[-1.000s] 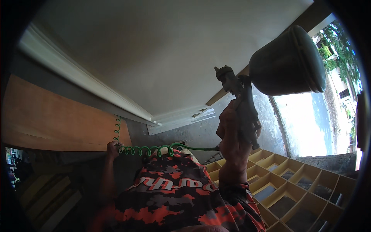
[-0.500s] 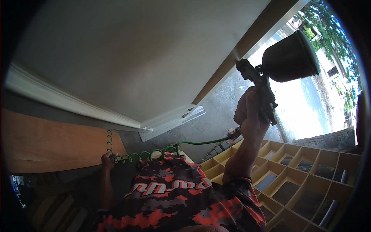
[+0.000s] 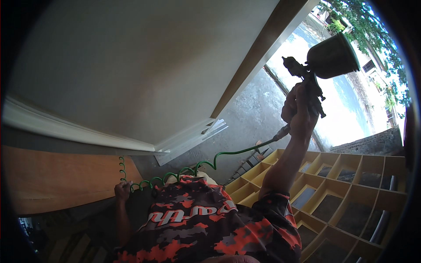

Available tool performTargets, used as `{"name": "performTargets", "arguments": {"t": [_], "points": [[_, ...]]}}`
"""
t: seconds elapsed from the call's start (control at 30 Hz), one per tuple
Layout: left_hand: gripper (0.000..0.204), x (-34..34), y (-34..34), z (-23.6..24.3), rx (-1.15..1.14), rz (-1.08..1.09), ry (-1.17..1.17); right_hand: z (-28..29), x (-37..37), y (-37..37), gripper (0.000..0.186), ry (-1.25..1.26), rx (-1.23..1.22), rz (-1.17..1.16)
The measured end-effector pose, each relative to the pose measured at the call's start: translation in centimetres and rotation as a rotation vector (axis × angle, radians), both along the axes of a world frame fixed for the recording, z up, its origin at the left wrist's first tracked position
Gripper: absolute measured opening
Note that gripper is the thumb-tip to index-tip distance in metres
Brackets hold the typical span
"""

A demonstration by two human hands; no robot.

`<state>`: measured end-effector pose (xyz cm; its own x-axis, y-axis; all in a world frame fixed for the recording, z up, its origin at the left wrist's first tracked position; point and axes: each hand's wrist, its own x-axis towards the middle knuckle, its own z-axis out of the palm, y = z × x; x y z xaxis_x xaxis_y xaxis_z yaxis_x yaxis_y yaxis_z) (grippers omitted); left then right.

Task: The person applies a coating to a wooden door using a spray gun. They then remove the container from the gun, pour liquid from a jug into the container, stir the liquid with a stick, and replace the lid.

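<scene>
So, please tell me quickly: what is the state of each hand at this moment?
Left hand: closed, holding the green coiled hose.
Right hand: closed, its grip around the handle of the spray gun.

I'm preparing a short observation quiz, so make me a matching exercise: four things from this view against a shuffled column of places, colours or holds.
Things
1. spray gun
2. air hose
3. flat board
4. wooden frame

Descriptions
A. orange-brown, at the picture's left
B. divided into open compartments, lower right
C. in the right hand's grip
D. green, partly coiled

Pairs: 1-C, 2-D, 3-A, 4-B
</scene>
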<state>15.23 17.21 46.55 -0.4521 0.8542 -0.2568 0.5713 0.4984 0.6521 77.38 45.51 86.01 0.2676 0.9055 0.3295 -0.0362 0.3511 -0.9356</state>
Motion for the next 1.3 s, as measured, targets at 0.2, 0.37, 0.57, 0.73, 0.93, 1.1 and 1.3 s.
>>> {"name": "performTargets", "arguments": {"t": [0.2, 0.37, 0.57, 0.73, 0.93, 1.1, 1.3], "points": [[0.051, 0.0, 0.1, 0.7, -0.074, 0.016, -0.009, 0.4, 2.3, 1.1, 0.036, -0.028, 0.008, -0.068], [0.056, 0.1, 0.2, 0.8, -0.023, 0.022, 0.003, 0.6, 4.6, 2.4, 0.041, -0.089, 0.013, -0.09], [0.058, -0.1, 0.1, 1.7, -0.009, 0.027, -0.011, 0.8, 6.3, 3.9, 0.046, -0.095, -0.013, -0.098], [0.058, -0.1, 0.0, 1.7, -0.058, 0.012, -0.002, 1.1, 8.1, 5.0, 0.046, -0.082, 0.002, -0.057], [0.058, -0.4, -0.2, 1.3, -0.107, 0.009, 0.01, 2.0, 9.2, 6.0, 0.043, -0.132, -0.024, -0.128], [0.063, -0.6, -0.3, 0.7, -0.125, -0.012, -0.001, 3.2, 8.6, 6.2, 0.039, -0.196, 0.013, -0.248], [0.065, -1.4, -0.7, -0.3, -0.112, 0.017, 0.025, 4.1, 8.0, 5.7, 0.032, -0.195, 0.009, -0.233]]}}
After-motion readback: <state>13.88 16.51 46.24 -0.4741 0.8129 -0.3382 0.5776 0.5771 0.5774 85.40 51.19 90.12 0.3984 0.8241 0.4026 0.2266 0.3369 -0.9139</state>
